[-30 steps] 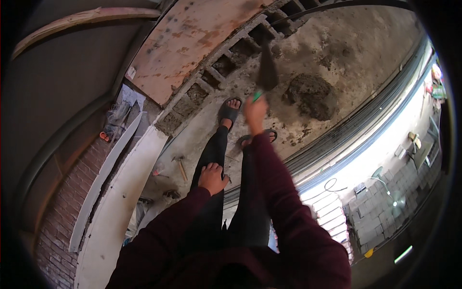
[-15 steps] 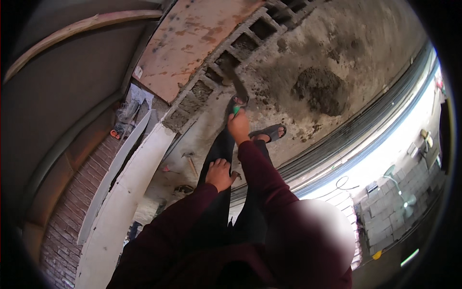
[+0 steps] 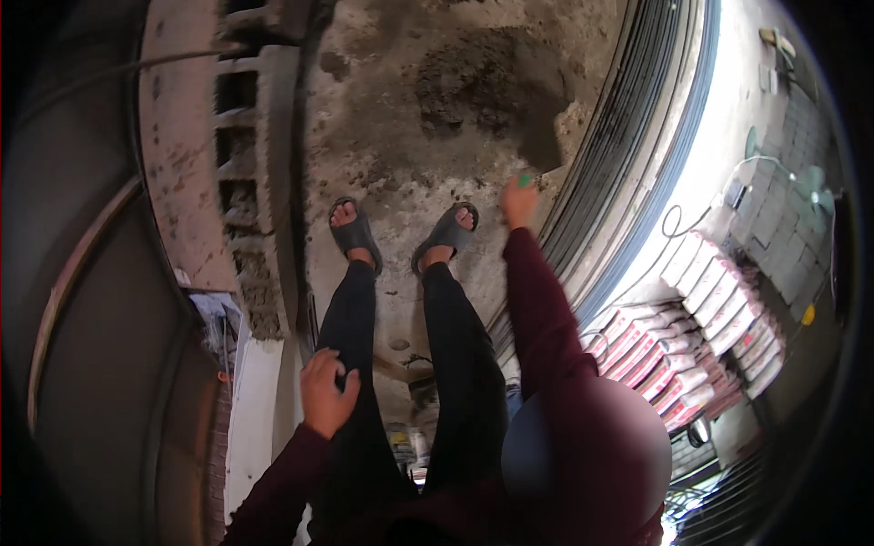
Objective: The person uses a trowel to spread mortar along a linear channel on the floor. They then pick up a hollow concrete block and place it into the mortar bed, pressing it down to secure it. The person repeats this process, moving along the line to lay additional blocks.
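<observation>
My right hand (image 3: 520,202) is closed around the green handle of a trowel, reaching out to the right of my feet. The trowel's dark blade (image 3: 543,146) points away from me, at the near right edge of a heap of wet grey mortar (image 3: 473,82). Where the blade meets the mortar is blurred, so I cannot tell how much lies on it. My left hand (image 3: 328,393) is empty beside my left thigh, its fingers loosely bent and the thumb apart. To the left runs a low wall of hollow concrete blocks (image 3: 265,146), with mortar on its near end (image 3: 259,296).
My sandalled feet (image 3: 355,238) stand on the rough concrete floor (image 3: 364,164) between the block wall and a bundle of long dark rods (image 3: 628,118) on the right. Stacked bags (image 3: 655,364) lie beyond the rods at lower right. A white ledge (image 3: 250,409) lies at lower left.
My right hand has carried the trowel from beside the block wall over to the mortar heap on the right. My left hand has come off my leg slightly. The view has turned.
</observation>
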`<action>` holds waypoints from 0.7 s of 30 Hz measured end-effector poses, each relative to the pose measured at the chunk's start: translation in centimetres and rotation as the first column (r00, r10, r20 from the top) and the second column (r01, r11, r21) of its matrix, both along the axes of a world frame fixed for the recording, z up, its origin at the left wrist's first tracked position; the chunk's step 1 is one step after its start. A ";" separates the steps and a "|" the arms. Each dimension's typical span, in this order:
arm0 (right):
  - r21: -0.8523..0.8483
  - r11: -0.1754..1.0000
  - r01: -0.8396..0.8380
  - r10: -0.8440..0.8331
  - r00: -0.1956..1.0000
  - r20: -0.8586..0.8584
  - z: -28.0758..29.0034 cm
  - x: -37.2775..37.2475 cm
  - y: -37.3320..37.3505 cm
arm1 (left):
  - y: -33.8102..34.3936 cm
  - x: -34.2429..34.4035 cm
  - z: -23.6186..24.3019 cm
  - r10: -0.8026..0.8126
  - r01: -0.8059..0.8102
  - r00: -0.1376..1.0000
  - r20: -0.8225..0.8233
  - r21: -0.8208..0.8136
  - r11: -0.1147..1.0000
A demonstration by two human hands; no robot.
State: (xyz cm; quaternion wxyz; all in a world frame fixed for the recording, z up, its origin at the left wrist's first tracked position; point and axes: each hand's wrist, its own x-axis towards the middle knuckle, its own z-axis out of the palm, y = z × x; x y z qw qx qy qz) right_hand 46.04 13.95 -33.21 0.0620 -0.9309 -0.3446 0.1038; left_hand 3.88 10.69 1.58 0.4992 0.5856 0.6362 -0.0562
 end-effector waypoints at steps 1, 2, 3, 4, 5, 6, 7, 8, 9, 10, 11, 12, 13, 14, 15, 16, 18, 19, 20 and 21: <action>-0.173 0.938 -0.301 0.308 0.951 0.014 -0.4 6.0 0.4 | 1.2 0.0 -0.1 -0.034 0.034 0.999 -0.005 0.001 0.999; -0.196 0.939 -0.281 0.295 0.954 0.045 -0.4 10.0 2.5 | 2.5 0.6 -0.2 -0.062 0.061 0.998 -0.017 -0.020 0.998; -0.176 0.933 -0.313 0.336 0.934 0.120 -1.3 16.4 3.0 | 3.8 1.2 -0.6 -0.093 0.093 0.996 0.005 -0.045 0.995; -0.075 0.908 -0.411 0.418 0.893 0.169 -2.0 19.9 4.9 | 4.7 1.5 -0.7 -0.118 0.117 0.993 -0.004 -0.075 0.990; -0.104 0.898 -0.427 0.439 0.878 0.190 -2.7 21.1 7.7 | 5.3 2.0 -0.4 -0.141 0.136 0.989 -0.038 -0.109 0.985; 0.023 0.863 -0.505 0.503 0.863 0.048 -2.4 18.6 11.6 | 5.6 2.5 0.1 -0.159 0.144 0.982 -0.100 -0.139 0.980; 0.141 0.898 -0.417 0.429 0.900 -0.072 -3.8 17.8 13.6 | 5.7 2.9 -0.2 -0.178 0.155 0.976 -0.125 -0.171 0.973; -0.008 0.902 -0.431 0.426 0.895 -0.134 -5.9 18.7 13.8 | 5.8 3.4 -1.0 -0.195 0.178 0.977 -0.091 -0.170 0.969; -0.066 0.941 -0.332 0.297 0.903 -0.310 -7.4 14.0 13.7 | 5.6 3.9 -0.9 -0.197 0.176 0.975 -0.107 -0.179 0.968; -0.094 0.948 -0.303 0.250 0.896 -0.368 -9.0 12.9 11.4 | 5.9 4.3 -1.1 -0.209 0.193 0.975 -0.080 -0.171 0.966; -0.205 0.904 -0.374 0.292 0.893 -0.342 -9.7 11.1 9.4 | 6.0 4.6 -0.9 -0.217 0.200 0.973 -0.079 -0.180 0.963; -0.134 0.895 -0.425 0.369 0.875 -0.314 -9.7 9.9 6.7 | 5.9 4.8 -0.9 -0.215 0.199 0.973 -0.079 -0.178 0.964; -0.060 0.877 -0.477 0.444 0.851 -0.282 -9.3 8.4 3.6 | 5.7 5.0 -0.8 -0.212 0.195 0.974 -0.084 -0.176 0.965; 0.008 0.872 -0.490 0.473 0.836 -0.278 -8.5 6.9 0.5 | 5.3 5.1 -0.7 -0.211 0.194 0.974 -0.084 -0.177 0.965; -0.047 0.931 -0.362 0.319 0.870 -0.376 -5.8 3.8 -1.4 | 4.7 4.9 -0.5 -0.201 0.181 0.974 -0.103 -0.179 0.967; 0.008 0.979 -0.205 0.194 0.911 -0.365 -5.3 2.9 -5.3 | 4.6 4.9 -0.7 -0.204 0.187 0.975 -0.085 -0.178 0.966; -0.158 0.987 0.039 -0.100 0.911 -0.400 -4.5 0.6 -12.5 | 4.6 5.0 -0.6 -0.214 0.195 0.973 -0.089 -0.181 0.964; -0.199 0.970 0.140 -0.219 0.858 -0.464 -3.8 -0.9 -14.4 | 4.5 5.0 -0.5 -0.210 0.190 0.972 -0.101 -0.181 0.965; -0.220 0.964 0.152 -0.248 0.813 -0.527 -4.5 -1.4 -16.0 | 4.7 4.8 -0.5 -0.213 0.192 0.972 -0.099 -0.184 0.964; -0.241 0.957 0.163 -0.277 0.765 -0.581 -5.6 -1.2 -17.9 | 4.9 4.5 -0.7 -0.210 0.192 0.973 -0.091 -0.180 0.965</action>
